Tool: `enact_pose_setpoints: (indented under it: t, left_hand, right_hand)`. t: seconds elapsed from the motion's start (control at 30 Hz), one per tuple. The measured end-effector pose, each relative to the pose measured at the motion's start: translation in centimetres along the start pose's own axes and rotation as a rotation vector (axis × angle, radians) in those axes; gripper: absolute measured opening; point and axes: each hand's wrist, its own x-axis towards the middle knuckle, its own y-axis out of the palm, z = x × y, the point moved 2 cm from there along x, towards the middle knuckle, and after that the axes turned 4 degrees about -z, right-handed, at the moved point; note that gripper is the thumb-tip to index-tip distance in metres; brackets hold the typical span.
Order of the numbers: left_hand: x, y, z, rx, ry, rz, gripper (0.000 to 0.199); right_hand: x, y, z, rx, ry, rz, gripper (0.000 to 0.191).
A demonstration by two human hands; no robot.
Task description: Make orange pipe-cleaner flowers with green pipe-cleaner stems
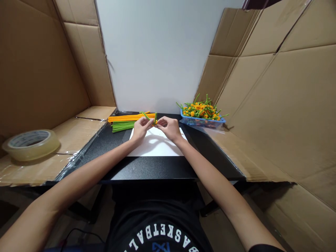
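1. Near the centre of the frame, a green-and-orange piece (pixel 155 118) was held between both hands over the upper edge of a white sheet (pixel 157 149); green ends projected upward from it, and a little orange showed at the fingertips.

2. Left hand (pixel 142 130): the grip was narrow, with thumb and fingers pinched upon the piece.

3. Right hand (pixel 170 128): the grip was likewise narrow, closed on the piece from the opposite side; the exact contact was too small to make out.

4. Left of centre, straight orange stems (pixel 123 118) lay on the black worktop (pixel 162 168), with green stems (pixel 121 126) just below them in the frame. Both groups appeared unworked.

5. Right of centre, a blue basket (pixel 201 121) bore a heap of orange-and-green pieces (pixel 202 109), with rounded orange parts and protruding green ends. These appeared to be finished work.

6. Stage, as judged from the arrangement: many pieces were done, one was partly formed in the hands, and a supply of stems was left to use.

7. At the left edge of the frame, a roll of tape (pixel 49 144) rested on cardboard (pixel 65 133), well apart from the hands.
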Motion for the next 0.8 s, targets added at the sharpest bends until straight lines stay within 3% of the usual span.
enact_pose_setpoints:
  t: [0.17, 0.33, 0.8]
  left_hand:
    - [0.08, -0.14, 0.18, -0.015, -0.002, 0.008, 0.044]
    - [0.29, -0.18, -0.05, 0.018, 0.049, 0.121, 0.044]
    - [0.30, -0.27, -0.12, 0.044, 0.066, 0.055, 0.040]
  right_hand:
    - [-0.02, -0.10, 0.00, 0.020, -0.011, 0.013, 0.010]
    - [0.07, -0.26, -0.13, 0.019, -0.022, -0.028, 0.006]
    - [0.25, -0.11, 0.01, 0.015, 0.018, -0.112, 0.005]
